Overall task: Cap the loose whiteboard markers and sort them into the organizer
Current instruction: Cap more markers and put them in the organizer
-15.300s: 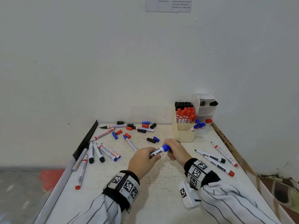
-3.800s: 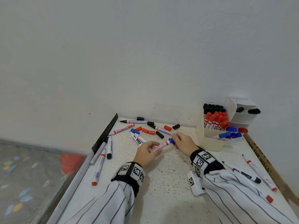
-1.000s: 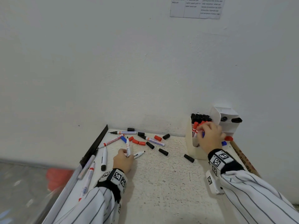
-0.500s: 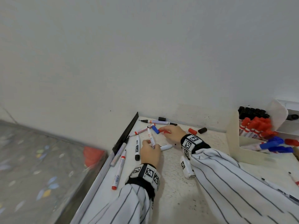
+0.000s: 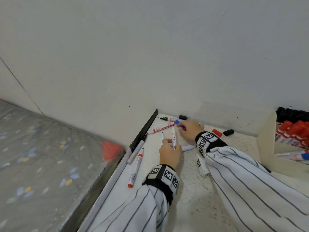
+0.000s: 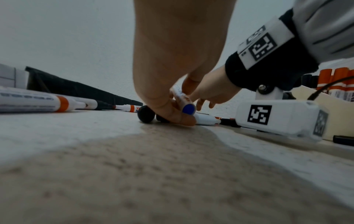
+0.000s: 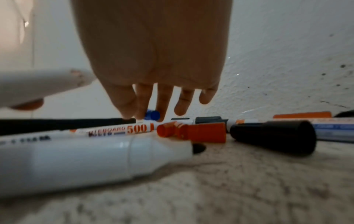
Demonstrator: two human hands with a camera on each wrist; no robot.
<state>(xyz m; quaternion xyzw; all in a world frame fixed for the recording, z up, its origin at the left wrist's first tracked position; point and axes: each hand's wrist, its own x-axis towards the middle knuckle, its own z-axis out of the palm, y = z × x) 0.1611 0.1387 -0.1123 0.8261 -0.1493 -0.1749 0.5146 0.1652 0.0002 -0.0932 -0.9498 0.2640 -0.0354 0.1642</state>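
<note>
Uncapped marker, white barrel, blue end plug, tip up and away, tilted, gripped in left hand. Blue cap pinched at fingertips of right hand, just beside that marker's tip. "WHITEBOARD 500" marker, red print, flat near the far left corner. Red-banded uncapped marker flat along the left edge, tip towards the far end. Loose red cap and black cap flat by the far wall. Cream organizer at right, upright black-capped and red-capped markers in separate compartments, blue-capped markers lying low in front.
</note>
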